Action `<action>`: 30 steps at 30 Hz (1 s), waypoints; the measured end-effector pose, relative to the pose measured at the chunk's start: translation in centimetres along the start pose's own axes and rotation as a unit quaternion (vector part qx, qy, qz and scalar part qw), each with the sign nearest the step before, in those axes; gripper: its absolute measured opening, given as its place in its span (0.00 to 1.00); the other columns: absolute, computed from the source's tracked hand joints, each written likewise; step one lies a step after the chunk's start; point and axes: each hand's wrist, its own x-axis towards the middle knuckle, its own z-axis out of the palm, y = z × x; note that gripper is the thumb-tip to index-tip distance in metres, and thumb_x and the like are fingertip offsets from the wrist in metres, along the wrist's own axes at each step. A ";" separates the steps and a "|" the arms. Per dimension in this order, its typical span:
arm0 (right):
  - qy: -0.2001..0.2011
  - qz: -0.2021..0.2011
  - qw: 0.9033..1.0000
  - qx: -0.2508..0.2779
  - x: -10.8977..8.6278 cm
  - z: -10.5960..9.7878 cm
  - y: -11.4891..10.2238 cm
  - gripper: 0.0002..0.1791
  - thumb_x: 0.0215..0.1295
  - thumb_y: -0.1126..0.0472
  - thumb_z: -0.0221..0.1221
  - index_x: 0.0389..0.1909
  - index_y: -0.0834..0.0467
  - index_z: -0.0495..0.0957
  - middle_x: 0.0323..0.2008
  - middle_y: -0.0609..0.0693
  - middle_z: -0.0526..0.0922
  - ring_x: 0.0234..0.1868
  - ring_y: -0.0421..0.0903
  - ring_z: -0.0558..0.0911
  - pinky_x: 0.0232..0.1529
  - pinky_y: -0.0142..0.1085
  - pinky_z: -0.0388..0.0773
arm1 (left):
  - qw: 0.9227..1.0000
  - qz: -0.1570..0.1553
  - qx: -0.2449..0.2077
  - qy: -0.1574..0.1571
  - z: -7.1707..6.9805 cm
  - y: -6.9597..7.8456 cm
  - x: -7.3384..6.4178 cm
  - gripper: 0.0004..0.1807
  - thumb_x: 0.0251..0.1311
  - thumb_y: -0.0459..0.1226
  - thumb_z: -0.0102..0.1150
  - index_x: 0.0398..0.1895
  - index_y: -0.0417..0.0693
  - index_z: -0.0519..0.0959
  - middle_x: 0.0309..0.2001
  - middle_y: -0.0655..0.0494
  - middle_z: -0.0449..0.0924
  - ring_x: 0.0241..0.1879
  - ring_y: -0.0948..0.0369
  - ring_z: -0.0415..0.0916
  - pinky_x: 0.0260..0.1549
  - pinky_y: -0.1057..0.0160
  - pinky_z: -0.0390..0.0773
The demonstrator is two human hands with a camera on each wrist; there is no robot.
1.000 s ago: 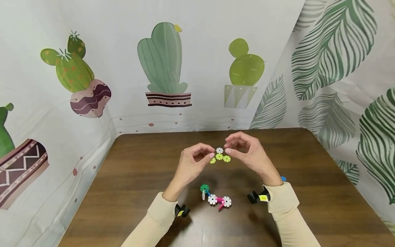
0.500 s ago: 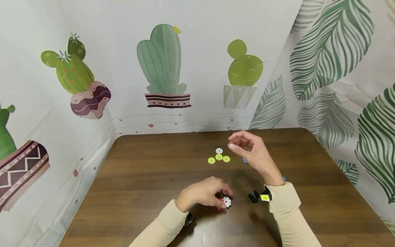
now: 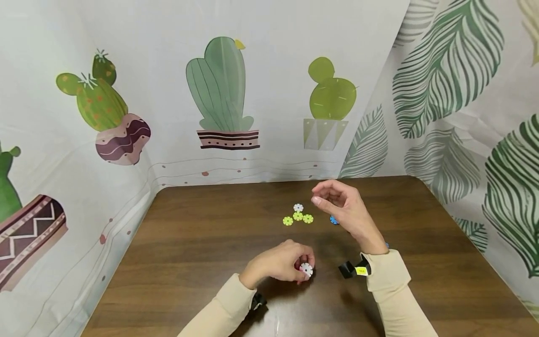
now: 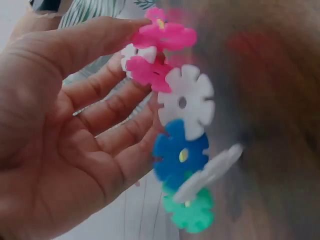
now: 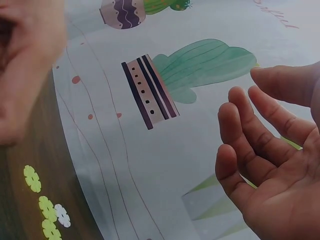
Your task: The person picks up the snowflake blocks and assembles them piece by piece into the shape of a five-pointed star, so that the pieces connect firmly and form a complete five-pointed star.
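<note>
Head view has your left hand [image 3: 278, 263] at six o'clock over the wooden surface [image 3: 202, 243], its fingers pinching a chain of notched discs [image 3: 309, 267]. Your left wrist view shows the thumb against the pink discs [image 4: 170, 37] at twelve o'clock; from there the chain runs through a face-on white disc [image 4: 192, 90] and a blue link [image 4: 172, 152] to a green disc [image 4: 192, 212] near six, where an edge-on white disc [image 4: 212, 172] crosses it.

Your right hand [image 3: 346, 204] hangs between one and two o'clock from the left one, fingers loosely bent and free. Between its seven and eight o'clock, a loose blue disc [image 3: 333, 220] shows partly behind it.

At one o'clock from your left hand lie three yellow-green discs [image 3: 308, 219]: two touch, and the third sits just beside them, between eight and nine. A loose white disc [image 3: 298, 207] touches the middle one at twelve.
</note>
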 end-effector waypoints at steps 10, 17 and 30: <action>0.017 -0.003 1.000 -0.001 -0.2 -1.1 -0.3 0.10 0.72 0.65 0.68 0.51 0.59 0.83 0.39 0.45 0.90 0.41 0.41 0.89 0.47 0.30 0.85 | 0.988 -0.012 -0.127 0.085 -3.5 -1.0 -1.6 0.09 0.67 0.37 0.73 0.34 0.56 0.79 0.35 0.66 0.87 0.38 0.74 0.83 0.44 0.69 0.83; 0.040 -0.005 0.999 0.009 -0.4 -2.2 0.0 0.08 0.73 0.66 0.67 0.49 0.59 0.84 0.36 0.41 0.91 0.39 0.40 0.89 0.45 0.30 0.85 | 0.963 -0.005 -0.211 0.170 -5.7 -1.9 -3.1 0.08 0.67 0.34 0.72 0.36 0.50 0.79 0.42 0.55 0.91 0.41 0.65 0.86 0.45 0.65 0.87; 0.052 -0.002 0.998 0.036 0.0 -3.3 0.8 0.06 0.74 0.68 0.66 0.48 0.63 0.84 0.34 0.45 0.91 0.37 0.42 0.88 0.47 0.28 0.87 | 0.848 -0.001 -0.402 0.346 -10.0 -2.4 -6.1 0.09 0.69 0.32 0.69 0.37 0.47 0.75 0.48 0.55 0.93 0.42 0.62 0.88 0.46 0.66 0.88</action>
